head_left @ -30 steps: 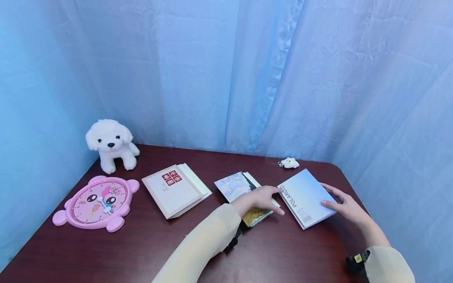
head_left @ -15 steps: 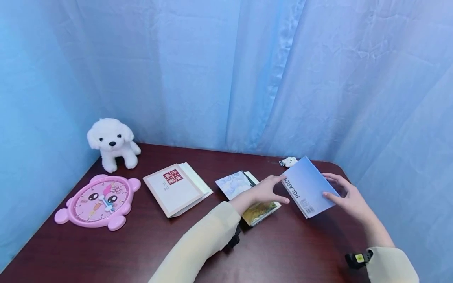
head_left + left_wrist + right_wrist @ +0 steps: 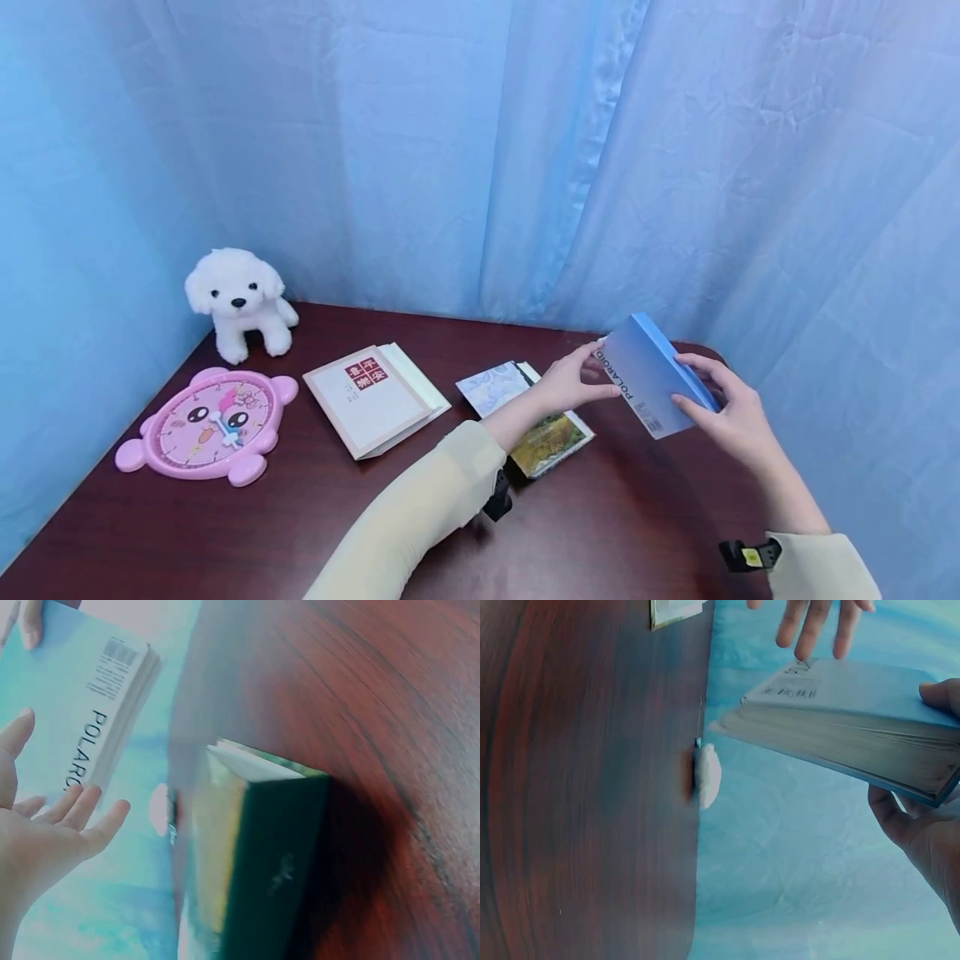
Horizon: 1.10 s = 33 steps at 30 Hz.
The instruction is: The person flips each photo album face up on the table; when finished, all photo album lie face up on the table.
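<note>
A blue-to-white book marked POLAROID (image 3: 647,379) is held up over the right part of the table, tilted. My right hand (image 3: 731,408) grips its right edge, thumb on the cover and fingers behind; the right wrist view shows the page block (image 3: 847,739) between thumb and fingers. My left hand (image 3: 566,383) is at the book's left side with fingers spread and thumb apart. In the left wrist view, the left hand's fingertips (image 3: 116,814) overlap the spine corner. Below the left forearm lies a book with a painted cover (image 3: 551,446), partly hidden.
A cream book with red characters (image 3: 367,400) lies left of centre. Farther left are a pink bear-shaped clock (image 3: 210,429) and a white plush dog (image 3: 238,304). A small white trinket (image 3: 707,776) lies near the table's back edge, by the blue curtain (image 3: 420,167).
The right hand has raised the POLAROID book off the table and tipped it, so its right side edge shows more. My left hand has moved up alongside it.
</note>
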### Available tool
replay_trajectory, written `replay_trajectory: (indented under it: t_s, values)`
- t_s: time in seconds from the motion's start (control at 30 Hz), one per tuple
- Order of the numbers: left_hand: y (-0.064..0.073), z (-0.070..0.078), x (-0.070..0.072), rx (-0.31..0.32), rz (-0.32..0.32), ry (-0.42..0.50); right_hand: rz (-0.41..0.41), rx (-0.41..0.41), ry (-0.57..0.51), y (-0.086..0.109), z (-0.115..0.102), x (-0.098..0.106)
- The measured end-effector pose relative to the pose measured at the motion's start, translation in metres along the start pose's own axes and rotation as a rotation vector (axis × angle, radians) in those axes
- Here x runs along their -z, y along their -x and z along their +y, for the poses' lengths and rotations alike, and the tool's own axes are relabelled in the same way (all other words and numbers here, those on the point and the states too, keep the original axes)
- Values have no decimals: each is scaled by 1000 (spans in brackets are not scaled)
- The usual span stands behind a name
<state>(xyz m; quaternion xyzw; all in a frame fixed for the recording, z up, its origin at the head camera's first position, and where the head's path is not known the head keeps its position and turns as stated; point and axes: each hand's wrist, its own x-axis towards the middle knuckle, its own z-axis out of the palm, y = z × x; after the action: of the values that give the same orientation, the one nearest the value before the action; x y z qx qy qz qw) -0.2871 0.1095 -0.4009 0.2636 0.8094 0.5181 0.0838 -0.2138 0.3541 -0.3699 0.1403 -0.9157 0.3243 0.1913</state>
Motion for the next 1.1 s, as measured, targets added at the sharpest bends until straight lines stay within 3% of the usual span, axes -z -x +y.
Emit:
replay_trajectory:
  t_s: [0.23, 0.43, 0.57, 0.73, 0.87, 1.1]
  values:
    - [2, 12, 8, 4, 25, 137, 60, 47, 14, 0, -14, -4]
    - [2, 17, 10, 4, 32, 334, 50, 116, -20, 3, -36, -7]
    - [3, 20, 11, 26, 40, 441, 67, 183, -19, 2, -25, -14]
    - [3, 24, 9, 0, 63, 555, 97, 233, -9, -1, -13, -23]
    - [4, 25, 7, -20, 110, 622, 103, 251, -25, -1, -15, -27]
    - [8, 27, 9, 17, 223, 669, 101, 308, -54, 1, -19, -30]
